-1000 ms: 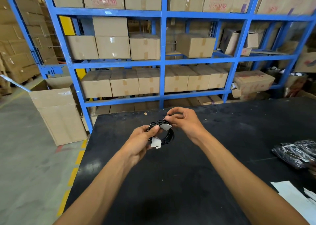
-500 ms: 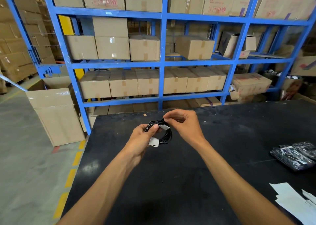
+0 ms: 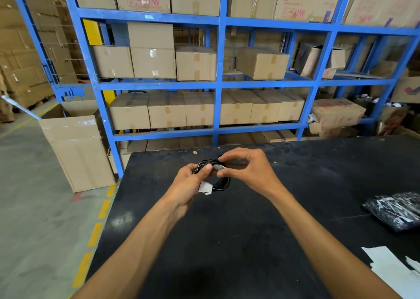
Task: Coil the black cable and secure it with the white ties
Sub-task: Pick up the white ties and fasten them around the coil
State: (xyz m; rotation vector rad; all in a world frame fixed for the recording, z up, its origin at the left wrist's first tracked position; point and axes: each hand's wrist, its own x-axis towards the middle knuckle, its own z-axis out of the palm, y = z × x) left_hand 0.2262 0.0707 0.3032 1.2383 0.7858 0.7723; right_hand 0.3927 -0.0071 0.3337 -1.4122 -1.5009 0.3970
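Black cable (image 3: 221,181), coiled, held above desk (image 3: 227,242): left hand (image 3: 191,183) grips its near-left side, right hand (image 3: 247,171) pinches white tie (image 3: 218,167) at top.

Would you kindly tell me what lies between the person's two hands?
In the head view, the coiled black cable with white ties lies between the left hand and right hand.

A single wide-angle head view looks forward and down from close over the black tabletop (image 3: 227,242), forearms entering from the bottom edge, blue shelving (image 3: 219,85) filling the upper frame, floor at left
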